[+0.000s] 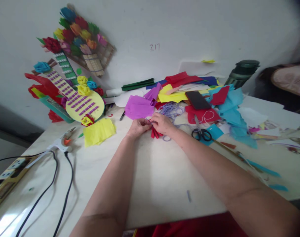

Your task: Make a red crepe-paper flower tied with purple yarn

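Observation:
My left hand (139, 127) and my right hand (162, 123) meet at the middle of the table, fingertips pinched close together. Between them is a small bunch of pleated red paper (156, 133), its strips fanning out below my right fingers. Lavender yarn runs at the fingertips; whether it wraps the paper is hidden. Just behind my right hand lies a loose tangle of lavender yarn (171, 109), with a strand trailing right. Purple crepe paper (139, 107) lies right behind my left hand. Black-handled scissors (201, 134) rest to the right of my right hand.
At left lie yellow crepe paper (100, 132), a glue gun (62, 143) with black cords and a power strip (10, 174). Behind stands a flower-decorated paper guitar (84, 107). At right are a phone (197, 100), blue paper (230, 107) and a dark bottle (242, 74).

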Motion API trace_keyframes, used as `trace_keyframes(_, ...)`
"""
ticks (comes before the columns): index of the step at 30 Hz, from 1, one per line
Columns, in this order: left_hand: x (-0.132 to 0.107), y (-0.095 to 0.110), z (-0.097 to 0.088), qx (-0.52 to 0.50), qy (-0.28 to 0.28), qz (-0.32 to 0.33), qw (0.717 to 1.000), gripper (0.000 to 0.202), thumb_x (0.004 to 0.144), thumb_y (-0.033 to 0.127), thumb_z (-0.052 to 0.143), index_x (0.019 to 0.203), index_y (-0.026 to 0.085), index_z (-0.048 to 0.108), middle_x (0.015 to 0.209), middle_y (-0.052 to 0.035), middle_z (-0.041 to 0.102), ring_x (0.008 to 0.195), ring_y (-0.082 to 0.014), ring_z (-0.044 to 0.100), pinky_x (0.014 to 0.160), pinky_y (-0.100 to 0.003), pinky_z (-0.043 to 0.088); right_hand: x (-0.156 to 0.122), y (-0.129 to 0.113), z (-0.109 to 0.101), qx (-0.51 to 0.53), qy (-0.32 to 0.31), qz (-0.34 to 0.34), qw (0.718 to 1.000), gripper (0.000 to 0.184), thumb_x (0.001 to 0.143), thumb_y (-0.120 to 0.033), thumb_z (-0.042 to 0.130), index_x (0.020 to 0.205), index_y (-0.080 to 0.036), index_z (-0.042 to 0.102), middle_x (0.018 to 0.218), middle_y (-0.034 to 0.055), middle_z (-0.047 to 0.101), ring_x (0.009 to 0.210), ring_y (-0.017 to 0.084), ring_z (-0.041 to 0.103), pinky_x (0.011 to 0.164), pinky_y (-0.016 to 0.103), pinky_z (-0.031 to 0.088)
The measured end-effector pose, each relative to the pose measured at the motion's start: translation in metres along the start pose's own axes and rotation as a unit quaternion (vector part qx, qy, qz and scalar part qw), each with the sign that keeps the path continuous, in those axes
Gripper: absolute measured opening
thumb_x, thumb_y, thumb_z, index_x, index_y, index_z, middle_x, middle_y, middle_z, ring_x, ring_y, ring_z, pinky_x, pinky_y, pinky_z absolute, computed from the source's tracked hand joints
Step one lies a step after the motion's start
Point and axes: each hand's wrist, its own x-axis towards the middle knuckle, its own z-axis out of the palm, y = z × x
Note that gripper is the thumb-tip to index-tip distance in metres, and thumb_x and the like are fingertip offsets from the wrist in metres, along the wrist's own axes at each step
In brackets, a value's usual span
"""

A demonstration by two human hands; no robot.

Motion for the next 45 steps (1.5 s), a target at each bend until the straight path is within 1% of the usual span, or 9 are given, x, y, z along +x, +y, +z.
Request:
trace_keyframes(9,0.001,-0.002,0.0,0.028,0.005,0.009,1.0,0.014,0.062,0.025,0.059,0.067,0.012,0.06,0.048,0.0041,0.05,0.043,-0.0056,0.039,0.044,-0.019,0.029,-0.001,-0.001,-0.002,0.017,0.01,0.0,1.0,0.017,0.075,-0.013,0.051,0.08,-0.017,0.067,0.092,0.0069,0.061,0.081,0.016,0.057,0.075,0.028,0.045)
trace_keyframes(17,0.001,-0.002,0.0,0.014,0.002,0.008,1.0,0.013,0.062,0.024,0.058,0.066,0.013,0.058,0.048,0.0035,0.05,0.042,-0.0062,0.039,0.043,-0.02,0.028,0.002,0.007,0.0,0.094,0.018,-0.018,0.995,0.013,0.072,-0.011,0.053,0.069,-0.017,0.064,0.086,0.0058,0.062,0.082,0.016,0.058,0.077,0.028,0.046)
trace_keyframes(22,0.001,-0.002,0.001,0.004,0.01,0.013,1.0,0.012,0.061,0.024,0.059,0.065,0.013,0.055,0.046,0.0044,0.048,0.04,-0.0056,0.038,0.042,-0.019,0.026,0.003,0.012,0.0,0.149,-0.009,0.006,0.989,0.011,0.071,-0.011,0.054,0.064,-0.016,0.061,0.092,0.0059,0.063,0.084,0.015,0.058,0.077,0.028,0.045)
trace_keyframes(25,0.001,-0.001,0.001,0.002,0.01,0.01,1.0,0.012,0.061,0.023,0.059,0.065,0.013,0.054,0.046,0.0046,0.048,0.04,-0.0055,0.038,0.042,-0.019,0.026,0.005,0.013,0.0,0.181,-0.022,0.02,0.983,0.011,0.071,-0.01,0.055,0.062,-0.015,0.06,0.095,0.0072,0.062,0.088,0.015,0.058,0.082,0.03,0.044)
trace_keyframes(29,0.0,0.0,0.001,0.0,0.005,0.009,1.0,0.012,0.061,0.023,0.059,0.066,0.013,0.055,0.047,0.0041,0.049,0.04,-0.0054,0.038,0.042,-0.02,0.027,0.005,0.013,-0.001,0.216,-0.03,0.022,0.976,0.012,0.071,-0.01,0.054,0.061,-0.015,0.06,0.097,0.0066,0.062,0.09,0.015,0.058,0.087,0.033,0.043)
trace_keyframes(34,-0.001,0.0,0.001,-0.01,0.002,0.014,1.0,0.014,0.063,0.025,0.06,0.069,0.013,0.057,0.048,0.0039,0.05,0.04,-0.0056,0.038,0.042,-0.02,0.027,0.004,0.014,0.0,0.214,-0.037,0.011,0.976,0.01,0.068,-0.008,0.056,0.062,-0.015,0.061,0.099,0.0076,0.063,0.091,0.016,0.059,0.085,0.032,0.045)
trace_keyframes(37,-0.001,0.0,0.001,-0.013,0.003,0.013,1.0,0.015,0.063,0.026,0.061,0.069,0.013,0.057,0.048,0.0036,0.051,0.04,-0.0055,0.038,0.042,-0.02,0.027,0.004,0.016,0.003,0.202,-0.019,0.005,0.979,0.01,0.066,-0.007,0.058,0.062,-0.016,0.061,0.096,0.0072,0.064,0.089,0.016,0.06,0.082,0.031,0.046)
trace_keyframes(41,0.0,-0.001,0.0,-0.02,0.006,0.008,1.0,0.017,0.064,0.028,0.064,0.068,0.013,0.057,0.048,0.0037,0.049,0.04,-0.0054,0.038,0.042,-0.02,0.027,0.004,0.017,0.006,0.196,0.008,-0.005,0.981,0.009,0.067,-0.008,0.059,0.063,-0.016,0.06,0.09,0.0063,0.065,0.085,0.015,0.061,0.079,0.031,0.047)
trace_keyframes(45,0.001,-0.005,-0.001,-0.034,-0.005,0.009,0.999,0.021,0.065,0.032,0.065,0.069,0.013,0.058,0.049,0.0032,0.05,0.04,-0.0054,0.038,0.042,-0.02,0.027,0.004,0.017,0.006,0.192,0.011,-0.003,0.981,0.007,0.067,-0.011,0.064,0.064,-0.016,0.06,0.083,0.0051,0.065,0.08,0.015,0.06,0.076,0.03,0.046)
